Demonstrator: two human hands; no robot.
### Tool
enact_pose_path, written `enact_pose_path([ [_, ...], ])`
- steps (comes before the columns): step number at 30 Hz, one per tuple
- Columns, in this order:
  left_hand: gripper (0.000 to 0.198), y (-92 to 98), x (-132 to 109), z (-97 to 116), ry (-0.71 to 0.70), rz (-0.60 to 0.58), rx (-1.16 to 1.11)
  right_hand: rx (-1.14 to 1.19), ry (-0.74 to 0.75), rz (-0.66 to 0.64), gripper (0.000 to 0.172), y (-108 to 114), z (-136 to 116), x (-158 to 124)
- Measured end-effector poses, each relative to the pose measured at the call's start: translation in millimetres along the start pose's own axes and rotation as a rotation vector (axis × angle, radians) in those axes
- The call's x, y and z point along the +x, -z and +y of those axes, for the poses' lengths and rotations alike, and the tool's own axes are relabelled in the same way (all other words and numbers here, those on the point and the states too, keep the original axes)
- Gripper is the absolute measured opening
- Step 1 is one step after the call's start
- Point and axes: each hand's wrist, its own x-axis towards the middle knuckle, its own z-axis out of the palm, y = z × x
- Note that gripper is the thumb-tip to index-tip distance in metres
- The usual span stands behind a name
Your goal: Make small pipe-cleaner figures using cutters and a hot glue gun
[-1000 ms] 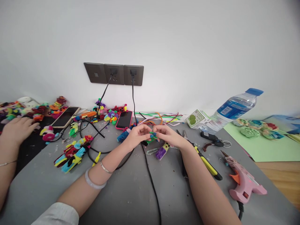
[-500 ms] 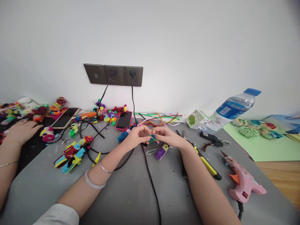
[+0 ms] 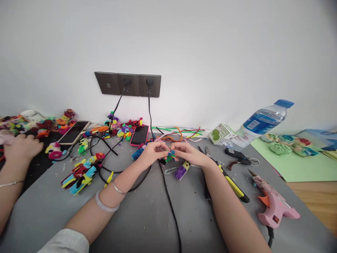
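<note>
My left hand [image 3: 153, 153] and my right hand [image 3: 187, 153] meet over the middle of the table, thumbs and fingertips pinched together. Between them is a small green pipe cleaner piece [image 3: 168, 159], mostly covered by the fingers. Just below my right hand lies a purple and pale yellow fuzzy piece [image 3: 180, 172], with a silvery tinsel strand [image 3: 170, 170] beside it. A blue fuzzy piece [image 3: 137, 153] rests left of my left hand. Under my right forearm are pliers with yellow and black handles [image 3: 234, 186], partly hidden.
A pink glue gun [image 3: 275, 205] lies at right, near car keys [image 3: 238, 156]. A water bottle [image 3: 263, 121] leans by a juice carton [image 3: 219, 134]. Black cables [image 3: 168, 200] cross the table. Fuzzy figures [image 3: 81, 174] and phones [image 3: 139, 135] lie left. Another person's hand [image 3: 22, 147] is far left.
My fingertips have shifted slightly around the green piece, while my arms stay in place. The other person's hand at far left has moved a little and its fingers have curled.
</note>
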Motion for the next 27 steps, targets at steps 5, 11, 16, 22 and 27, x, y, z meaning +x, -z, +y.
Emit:
enact_pose_path([
  [5, 0.029, 2.2, 0.7, -0.8, -0.008, 0.002, -0.012, -0.006, 0.001, 0.006, 0.035, -0.8, -1.4, 1.5],
  [11, 0.030, 3.9, 1.0, -0.7, -0.067, 0.002, 0.051, -0.013, 0.007, 0.034, 0.035, -1.4, 1.0, 3.4],
  [16, 0.031, 2.1, 0.7, 3.0, -0.129, 0.076, 0.032, -0.010, 0.056, 0.109, 0.029, -2.4, 2.8, 3.8],
  [22, 0.032, 1.7, 1.3, 3.2, -0.171, 0.143, 0.055, -0.027, 0.074, 0.235, 0.027, -2.9, 3.1, 4.4],
  [27, 0.030, 2.3, 1.9, 1.1, -0.191, 0.141, 0.053, -0.026, 0.097, 0.266, 0.028, -1.9, 4.4, 5.4],
])
